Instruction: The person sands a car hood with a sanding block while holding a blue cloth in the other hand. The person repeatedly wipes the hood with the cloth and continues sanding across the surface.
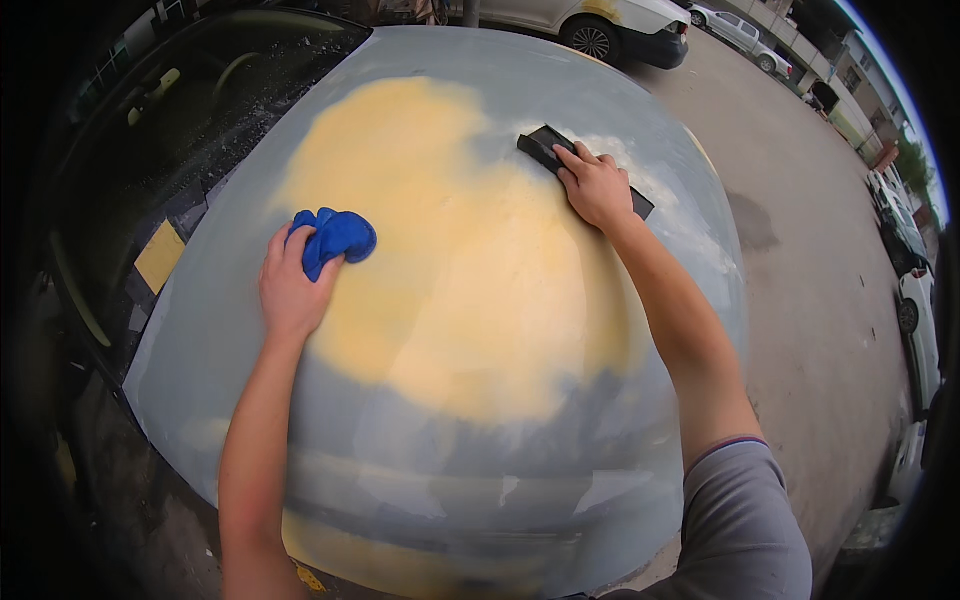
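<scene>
In front of me spreads a car hood (400, 445), grey with large patches of pale yellow filler and a wet sheen. My left hand (295, 285) is closed around a bunched blue cloth (345, 238), which rests on the hood's left side by the edge of the yellow patch. Farther off on the right, my right hand (597, 187) grips a long black sanding block (540, 147) lying flat on the hood. Its two ends show beyond the fingers; its underside is hidden. Whitish smears (625, 150) surround the block.
The windshield (150, 120), dotted with droplets, borders the hood on the left, with a yellow sheet (159, 256) near its base. A white car (575, 20) stands close beyond the far edge. Concrete ground (800, 270) runs along the right, with parked cars (915, 310) farther out.
</scene>
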The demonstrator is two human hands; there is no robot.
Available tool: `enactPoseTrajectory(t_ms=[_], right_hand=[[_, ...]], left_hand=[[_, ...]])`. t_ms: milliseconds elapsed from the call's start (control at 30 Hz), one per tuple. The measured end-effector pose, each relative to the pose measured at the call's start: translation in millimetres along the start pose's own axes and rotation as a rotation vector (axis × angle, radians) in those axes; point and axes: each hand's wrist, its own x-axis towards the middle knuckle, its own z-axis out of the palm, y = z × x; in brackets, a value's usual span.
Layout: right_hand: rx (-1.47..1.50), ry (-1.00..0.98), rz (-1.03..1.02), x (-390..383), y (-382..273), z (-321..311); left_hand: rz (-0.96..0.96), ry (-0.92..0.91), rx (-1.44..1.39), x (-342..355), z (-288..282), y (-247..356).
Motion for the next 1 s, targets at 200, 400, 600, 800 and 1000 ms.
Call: enactPoseTrajectory(t_ms=[200,400,600,800,1000], right_hand=[[0.169,-0.073,-0.351,-170.9,-47.6,-38.7],[0.028,-0.043,-0.029,-3.5,9.4,-7.7],[0.168,-0.071,-0.303,-148.2,-63.1,-27.6],[0.121,-0.033,-0.263,-40.9,-41.3,-3.2],[0.139,-0.006,-0.259,-66.6,-67.3,-2.8]], left_hand=[[-0.060,-0.001,0.094,-28.6,-25.8,-41.8],[-0.004,0.016,-0.016,-2.1,7.5,2.4],[-0.049,-0.003,0.087,-25.4,-22.8,-38.2],[-0.003,0.024,0.054,-10.0,-13.3,-32.0],[-0.043,-0.017,0.034,-11.2,-7.8,-29.5]])
